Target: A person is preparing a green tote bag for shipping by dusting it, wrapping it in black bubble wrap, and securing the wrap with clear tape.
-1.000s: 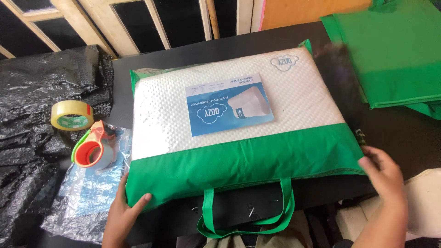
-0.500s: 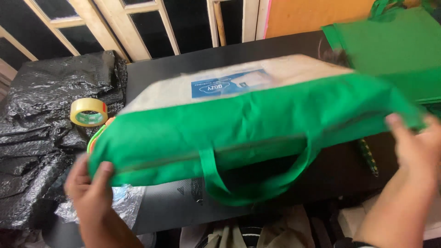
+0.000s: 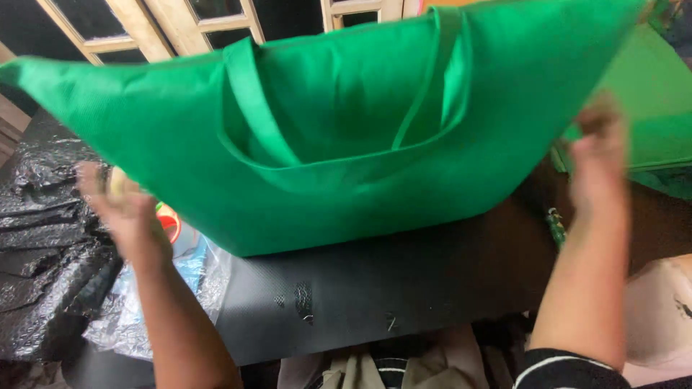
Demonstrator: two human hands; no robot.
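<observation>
From the head camera we see our left hand [image 3: 122,212] at the lower left edge of the big green bag [image 3: 346,130] and our right hand [image 3: 602,162] at its right end; both are blurred, so we cannot tell whether the fingers are clamped on the fabric or only pressed against it. The bag stands tipped up on its lower edge over the dark table [image 3: 404,288], its green underside and looped handles [image 3: 259,122] facing us. Its long axis runs left to right across the view, the right end higher than the left. We judge it could topple away or slide off if either hand slips, and its left corner could sweep the tape roll [image 3: 167,220] and clear plastic wrap [image 3: 194,281] beside our left wrist.
</observation>
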